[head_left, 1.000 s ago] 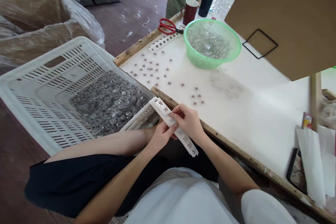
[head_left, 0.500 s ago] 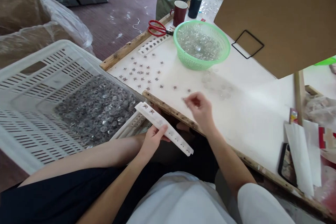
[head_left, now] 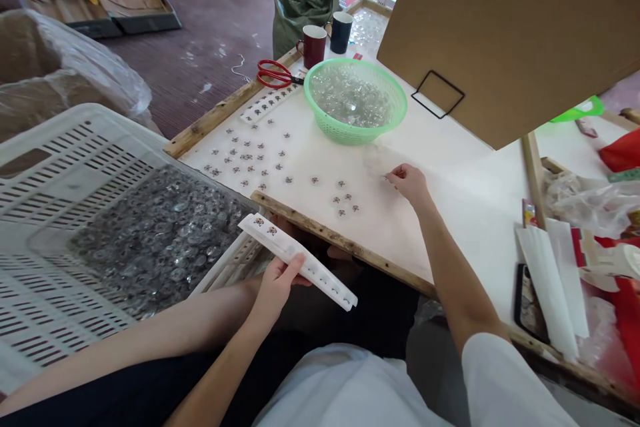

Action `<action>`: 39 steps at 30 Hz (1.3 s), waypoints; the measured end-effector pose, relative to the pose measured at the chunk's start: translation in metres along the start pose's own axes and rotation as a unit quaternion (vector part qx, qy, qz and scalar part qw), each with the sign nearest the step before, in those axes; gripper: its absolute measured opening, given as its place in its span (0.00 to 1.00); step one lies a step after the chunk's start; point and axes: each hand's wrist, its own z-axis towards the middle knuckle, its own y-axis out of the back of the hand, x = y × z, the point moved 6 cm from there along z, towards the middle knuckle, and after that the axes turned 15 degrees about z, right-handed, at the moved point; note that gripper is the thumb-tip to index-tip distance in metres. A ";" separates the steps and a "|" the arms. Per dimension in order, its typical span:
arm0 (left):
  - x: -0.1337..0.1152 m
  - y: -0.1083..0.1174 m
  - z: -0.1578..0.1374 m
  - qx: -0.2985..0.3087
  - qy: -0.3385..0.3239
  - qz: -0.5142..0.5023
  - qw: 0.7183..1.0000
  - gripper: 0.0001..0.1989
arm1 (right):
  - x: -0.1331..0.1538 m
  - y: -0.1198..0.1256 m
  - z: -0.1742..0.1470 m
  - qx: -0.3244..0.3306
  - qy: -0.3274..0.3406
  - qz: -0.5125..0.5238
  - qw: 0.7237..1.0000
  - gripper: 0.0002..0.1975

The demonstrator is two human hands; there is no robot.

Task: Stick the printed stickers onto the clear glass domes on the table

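Note:
My left hand holds a folded white strip of stickers with small dark printed figures, thumb on top, above my lap by the table edge. My right hand is pinched just above the white tabletop, close to faint clear pieces. What sits between its fingertips is too small to make out. Left of it lie several small printed figures, with more spread toward the table's left corner. A green plastic basket full of clear pieces stands beyond my hands.
Red-handled scissors, another sticker strip and two mugs lie left of the basket. A white crate of clear pieces is at my left. A cardboard sheet overhangs the table; a phone lies right.
My right hand has moved right and away from the table's front edge, still pinched. Several printed figures now show where it was. My left hand keeps the strip; the view has shifted.

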 end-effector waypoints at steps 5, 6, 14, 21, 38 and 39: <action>-0.001 -0.001 -0.001 0.007 -0.006 -0.002 1.000 0.21 | 0.010 -0.011 0.002 0.004 0.044 -0.098 0.994 0.04; -0.001 -0.001 -0.001 0.007 -0.008 -0.002 1.000 0.21 | 0.012 -0.014 0.001 0.008 0.055 -0.114 0.992 0.04; -0.005 -0.003 -0.004 0.010 -0.011 -0.003 1.000 0.21 | 0.014 -0.038 -0.034 0.072 0.118 -0.155 0.978 0.01; -0.007 -0.005 -0.008 0.013 -0.016 -0.005 1.000 0.21 | 0.020 -0.032 -0.055 0.035 0.116 -0.112 0.986 0.05; 0.001 -0.010 -0.006 0.063 -0.064 0.032 0.995 0.19 | 0.111 -0.164 -0.184 0.267 0.163 0.188 0.931 0.03; 0.001 -0.009 -0.006 0.063 -0.064 0.028 0.996 0.19 | 0.111 -0.163 -0.184 0.263 0.165 0.192 0.931 0.03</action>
